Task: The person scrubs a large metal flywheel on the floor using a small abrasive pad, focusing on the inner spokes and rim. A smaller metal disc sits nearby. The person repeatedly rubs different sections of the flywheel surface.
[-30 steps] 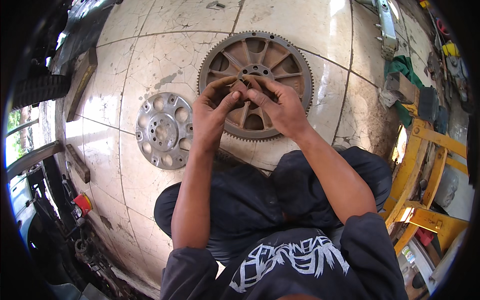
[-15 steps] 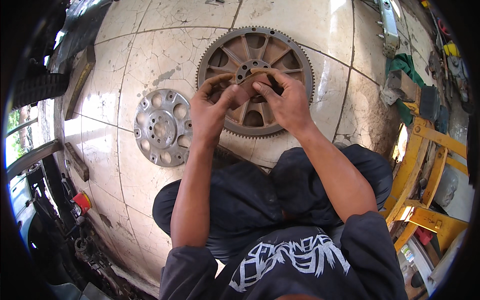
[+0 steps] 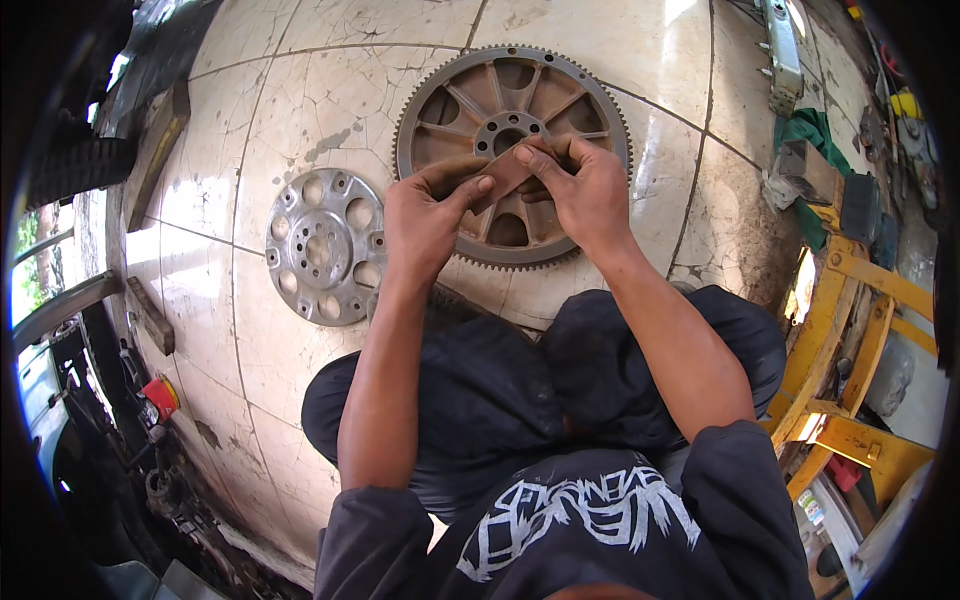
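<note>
The person wears a shirt (image 3: 640, 565) of very dark grey, almost black, with short sleeves (image 3: 735, 475) that are cut rather wide. Across its chest stands a large white print (image 3: 585, 515) of jagged, pointed letters (the strokes look like splinters). The trousers (image 3: 480, 390) are of dark navy cloth, softly creased. Forearms (image 3: 382, 380) and both hands (image 3: 598, 200) are bare.

A toothed flywheel (image 3: 500, 108) and treaded tyre (image 3: 85, 168) show a workshop.
</note>
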`<action>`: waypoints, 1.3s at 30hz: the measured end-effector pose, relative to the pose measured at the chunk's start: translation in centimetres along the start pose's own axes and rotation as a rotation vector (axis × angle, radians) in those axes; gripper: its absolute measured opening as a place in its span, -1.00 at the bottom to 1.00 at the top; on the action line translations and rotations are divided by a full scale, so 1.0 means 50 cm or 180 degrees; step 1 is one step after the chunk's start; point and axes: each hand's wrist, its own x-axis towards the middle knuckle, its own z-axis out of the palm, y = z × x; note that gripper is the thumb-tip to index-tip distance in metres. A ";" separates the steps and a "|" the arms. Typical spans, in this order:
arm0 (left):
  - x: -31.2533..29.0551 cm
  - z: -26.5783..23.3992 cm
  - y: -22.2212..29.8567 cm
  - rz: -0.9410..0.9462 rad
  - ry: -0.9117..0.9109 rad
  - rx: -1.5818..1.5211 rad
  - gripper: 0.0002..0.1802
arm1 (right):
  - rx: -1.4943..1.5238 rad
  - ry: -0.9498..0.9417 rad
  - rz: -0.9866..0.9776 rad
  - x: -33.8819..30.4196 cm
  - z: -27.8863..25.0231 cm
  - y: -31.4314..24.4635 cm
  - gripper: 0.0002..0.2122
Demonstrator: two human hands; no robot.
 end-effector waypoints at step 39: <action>0.010 -0.021 -0.020 -0.0474 -0.0521 -0.0923 -0.45 | 0.0156 0.0068 0.0065 0.010 -0.002 0.011 -0.73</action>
